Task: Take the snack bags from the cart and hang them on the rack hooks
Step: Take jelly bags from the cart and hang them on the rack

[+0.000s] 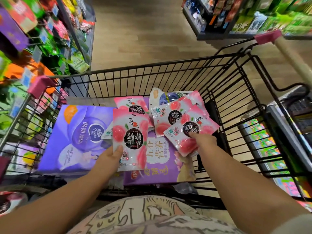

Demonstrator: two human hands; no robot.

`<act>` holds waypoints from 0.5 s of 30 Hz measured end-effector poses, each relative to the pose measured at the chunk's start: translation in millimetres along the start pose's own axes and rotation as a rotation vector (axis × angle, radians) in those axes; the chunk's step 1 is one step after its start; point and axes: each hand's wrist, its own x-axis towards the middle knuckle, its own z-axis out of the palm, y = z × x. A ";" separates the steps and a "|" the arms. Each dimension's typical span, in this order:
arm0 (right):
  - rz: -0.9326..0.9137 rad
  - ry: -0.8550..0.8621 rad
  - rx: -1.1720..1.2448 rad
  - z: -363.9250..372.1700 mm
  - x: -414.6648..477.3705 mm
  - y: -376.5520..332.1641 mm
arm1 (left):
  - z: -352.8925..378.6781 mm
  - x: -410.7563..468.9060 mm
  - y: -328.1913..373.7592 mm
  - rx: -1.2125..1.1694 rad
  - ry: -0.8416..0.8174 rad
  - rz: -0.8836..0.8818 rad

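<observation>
Both my hands reach into a black wire cart [152,71]. My left hand [109,154] grips a pink-and-white peach jelly bag [130,139] by its lower left edge, thumb on the front. My right hand [204,142] pinches a second peach jelly bag [187,132] from below, thumb pressed on its black round label. More peach bags [170,115] and one further back [133,105] lie loose in the cart, beside a blueberry bag [167,97]. The rack with hooks [50,39] stands at the left, full of hanging snack packs.
A purple tissue pack [79,137] and a purple box [160,169] lie under the bags. The cart's pink-capped handle [287,51] is at the right. Another shelf [236,16] stands across the wooden-floor aisle, and a low display sits right of the cart.
</observation>
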 end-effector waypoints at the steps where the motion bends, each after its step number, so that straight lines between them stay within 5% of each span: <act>1: -0.008 -0.061 0.022 0.4 0.7 1.8 | -0.8 2.2 -2.4 -0.003 -0.005 0.003; 15: -0.496 -0.523 0.243 6.5 -79.5 -45.4 | -24.5 -7.0 19.6 -0.200 0.048 -0.021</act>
